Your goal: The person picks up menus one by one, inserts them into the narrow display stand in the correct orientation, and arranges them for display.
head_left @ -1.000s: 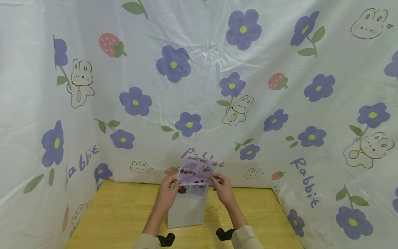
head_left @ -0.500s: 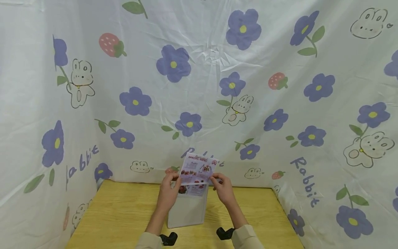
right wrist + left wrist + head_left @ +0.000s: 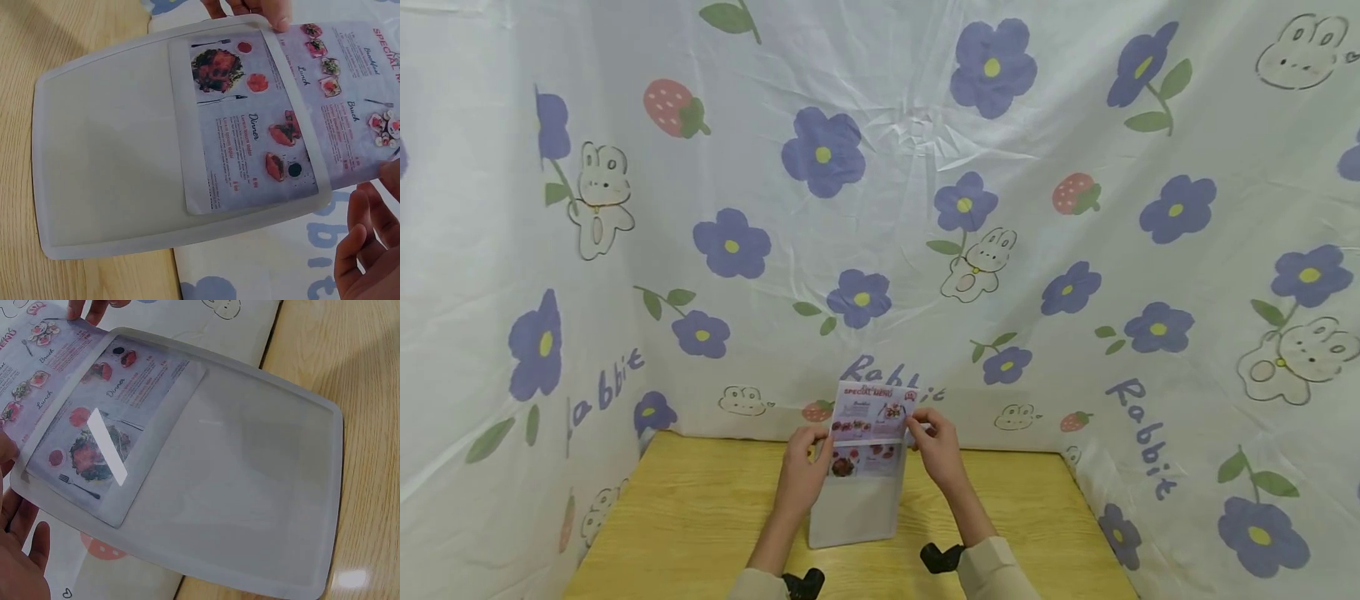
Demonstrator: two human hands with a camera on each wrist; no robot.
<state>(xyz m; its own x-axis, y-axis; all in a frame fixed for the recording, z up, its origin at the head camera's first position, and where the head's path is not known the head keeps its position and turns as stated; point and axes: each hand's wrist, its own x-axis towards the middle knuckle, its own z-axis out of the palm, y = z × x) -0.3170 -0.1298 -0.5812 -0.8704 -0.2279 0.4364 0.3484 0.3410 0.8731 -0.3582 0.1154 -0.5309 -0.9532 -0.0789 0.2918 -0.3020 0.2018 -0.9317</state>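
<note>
A printed menu (image 3: 871, 414) headed "SPECIAL MENU" sits partly inside a clear, white-edged menu holder (image 3: 856, 510). Its lower part, with the dinner pictures (image 3: 100, 447), shows through the holder's front; the upper part sticks out above the top edge. My left hand (image 3: 802, 468) grips the holder's top left corner, thumb by the menu's edge and fingers partly hidden behind. With my right hand (image 3: 938, 446) I pinch the menu's right edge just above the holder. In the right wrist view, the menu (image 3: 337, 100) lies nearly in line with the holder (image 3: 112, 150).
Below the hands is a yellow wood-grain table (image 3: 700, 492), and the holder's bottom edge is near or on it. A white curtain (image 3: 895, 242) with flowers, rabbits and strawberries encloses the back and sides. Dark wrist mounts (image 3: 942, 558) sit by both sleeves.
The menu has slid slightly down into the holder and turned straighter, its top edge now lower. Both hands keep nearly the same places. The head view has shifted a little.
</note>
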